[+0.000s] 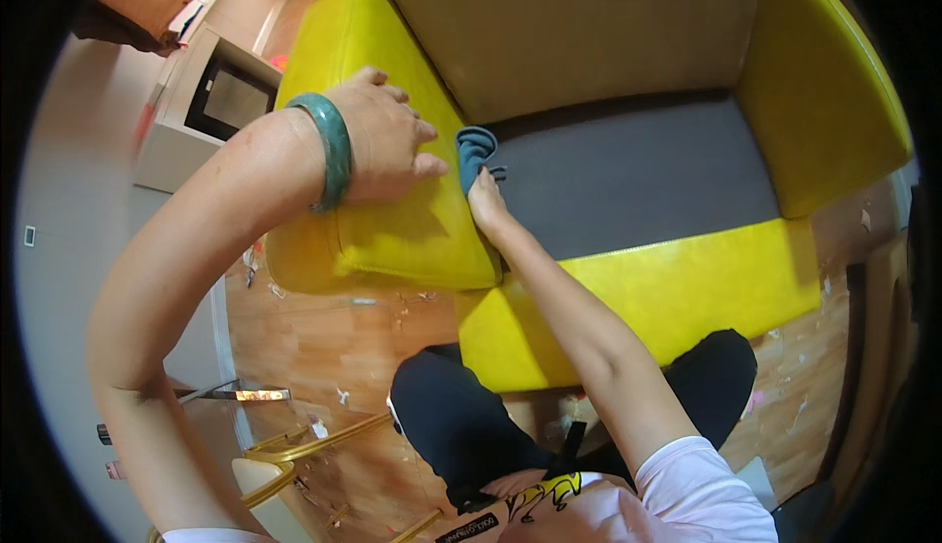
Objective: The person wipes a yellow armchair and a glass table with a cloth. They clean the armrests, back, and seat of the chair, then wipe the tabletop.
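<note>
A yellow leather-look sofa point(633, 285) stands before me, its dark grey seat base point(633, 168) bare of cushions. My right hand point(486, 199) grips a blue-grey cloth point(475, 151) against the inner side of the left armrest point(383, 226), close to the seat base. My left hand point(386, 138), with a green bangle point(333, 147) at the wrist, is over the top of that armrest. Its fingers are spread and hold nothing; whether the palm touches the armrest I cannot tell.
The sofa's brown backrest panel point(603, 28) and right armrest point(824, 87) close in the seat. Scraps litter the wooden floor point(324, 337). Gold metal legs point(331, 436) of a piece of furniture are at lower left. A pale cabinet point(173, 131) with a dark opening stands beyond the left armrest.
</note>
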Demonstrator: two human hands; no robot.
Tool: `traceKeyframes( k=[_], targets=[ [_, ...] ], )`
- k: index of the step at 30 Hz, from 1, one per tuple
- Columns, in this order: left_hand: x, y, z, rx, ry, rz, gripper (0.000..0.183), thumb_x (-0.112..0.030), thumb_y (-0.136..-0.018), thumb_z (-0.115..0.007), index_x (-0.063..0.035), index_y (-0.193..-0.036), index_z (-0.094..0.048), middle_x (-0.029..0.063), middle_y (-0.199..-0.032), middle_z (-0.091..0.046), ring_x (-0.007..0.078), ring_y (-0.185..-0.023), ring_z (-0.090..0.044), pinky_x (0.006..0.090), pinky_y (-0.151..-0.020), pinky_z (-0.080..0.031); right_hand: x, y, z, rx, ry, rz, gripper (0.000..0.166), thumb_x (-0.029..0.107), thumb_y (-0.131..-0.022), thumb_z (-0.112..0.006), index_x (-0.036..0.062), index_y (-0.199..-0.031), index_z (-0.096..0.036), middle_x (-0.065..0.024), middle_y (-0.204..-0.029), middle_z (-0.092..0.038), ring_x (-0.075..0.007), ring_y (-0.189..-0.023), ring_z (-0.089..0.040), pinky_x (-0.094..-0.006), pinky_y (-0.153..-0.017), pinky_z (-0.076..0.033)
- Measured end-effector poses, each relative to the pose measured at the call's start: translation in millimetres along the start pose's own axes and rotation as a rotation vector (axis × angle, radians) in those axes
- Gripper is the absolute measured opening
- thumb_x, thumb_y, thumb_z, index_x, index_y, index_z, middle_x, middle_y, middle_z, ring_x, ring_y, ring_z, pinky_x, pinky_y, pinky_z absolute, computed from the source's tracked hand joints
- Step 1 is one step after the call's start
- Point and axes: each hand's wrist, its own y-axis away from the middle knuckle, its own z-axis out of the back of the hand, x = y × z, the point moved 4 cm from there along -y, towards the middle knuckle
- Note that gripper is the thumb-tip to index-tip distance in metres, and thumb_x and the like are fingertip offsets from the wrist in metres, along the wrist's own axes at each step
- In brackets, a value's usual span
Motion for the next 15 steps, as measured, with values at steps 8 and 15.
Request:
traceKeyframes(
  k=[8,15],
  targets=[
    [-154.7,47.9,-60.1,-0.224,-0.001,-0.204,0.050,-0.026,-0.090,-0.046,-0.0017,-0.134,-0.046,0.0214,-0.143,-0.039,0.0359,-0.136,-0.032,0.0452,-0.112,-0.021,10.4,164.0,12.4,-0.110,0.237,0.858,0.055,0.034,-0.097,-0.035,0.0008,-0.140,-0.031,-0.0225,-0.142,-0.034,-0.0337,-0.133,-0.031,-0.0451,-0.111,-0.023],
    [-141.9,5.8,-69.2,-0.692,0.291,0.350,0.057,-0.043,-0.085,-0.058,-0.0049,-0.127,-0.053,0.0242,-0.139,-0.041,0.0409,-0.134,-0.029,0.0498,-0.112,-0.016,-15.0,74.8,6.3,-0.064,0.195,0.501,0.054,0.033,-0.098,-0.034,0.0021,-0.142,-0.026,-0.0199,-0.145,-0.028,-0.0311,-0.135,-0.026,-0.0431,-0.113,-0.020]
  ],
)
